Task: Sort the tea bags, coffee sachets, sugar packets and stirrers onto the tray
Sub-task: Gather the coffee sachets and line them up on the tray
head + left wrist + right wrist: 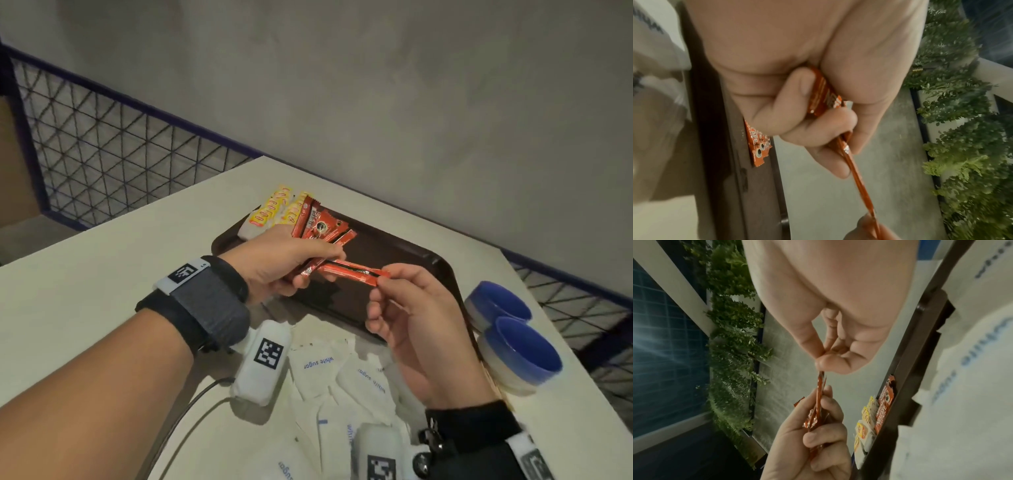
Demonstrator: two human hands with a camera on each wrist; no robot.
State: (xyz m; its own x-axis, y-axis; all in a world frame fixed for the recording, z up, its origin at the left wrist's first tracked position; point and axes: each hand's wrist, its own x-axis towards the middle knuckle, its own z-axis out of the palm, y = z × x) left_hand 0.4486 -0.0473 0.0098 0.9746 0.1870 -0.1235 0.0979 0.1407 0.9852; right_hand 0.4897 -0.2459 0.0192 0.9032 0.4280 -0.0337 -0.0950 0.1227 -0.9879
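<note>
A dark brown tray (394,253) lies on the pale table. At its far left corner sit yellow tea bags (270,210) and several red coffee sachets (320,226). My left hand (291,265) hovers over the tray and grips a small bunch of red coffee sachets (822,92). One sachet (352,272) sticks out to the right, and my right hand (407,308) pinches its far end between thumb and forefinger. White sugar packets (329,380) lie in a heap on the table in front of the tray. No stirrers show.
Two blue-and-white round bowls (513,329) stand on the table to the right of the tray. A grey wall rises behind the table, and a wire mesh railing (113,150) runs along its left side. A cable (185,411) trails near my left forearm.
</note>
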